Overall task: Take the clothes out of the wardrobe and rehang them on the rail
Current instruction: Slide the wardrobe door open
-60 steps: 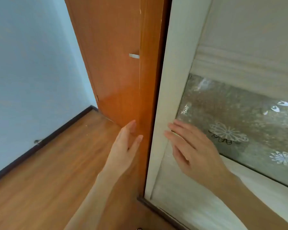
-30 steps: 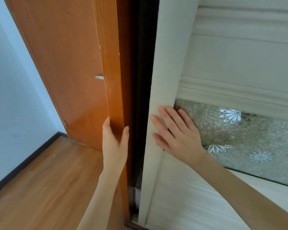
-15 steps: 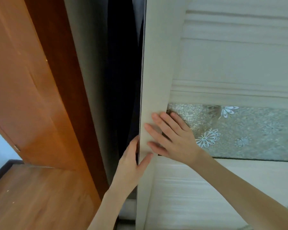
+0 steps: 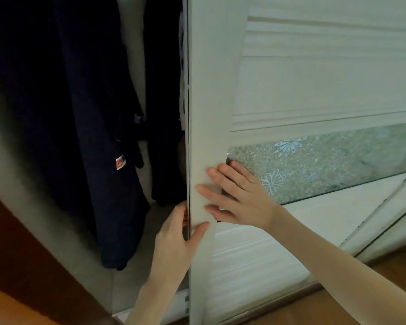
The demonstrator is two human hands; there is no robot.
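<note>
The white sliding wardrobe door (image 4: 211,90) stands partly slid to the right, with a frosted flower-pattern glass strip (image 4: 326,160) across it. My left hand (image 4: 176,238) grips the door's left edge, fingers behind it and thumb on the front. My right hand (image 4: 239,198) presses flat on the door frame beside the glass, fingers straight. In the open gap hang dark navy clothes (image 4: 80,125), one with a small red and white tag (image 4: 120,162). The hanging rail is out of view.
The wardrobe's brown wooden side panel (image 4: 21,254) runs along the lower left. A pale floor panel (image 4: 136,277) lies inside the wardrobe under the clothes. Wood flooring (image 4: 338,310) shows at the bottom right.
The door has slid further right and the gap is wider, showing more of the dark clothes. My left hand keeps its hold on the door edge; my right hand still presses the frame.
</note>
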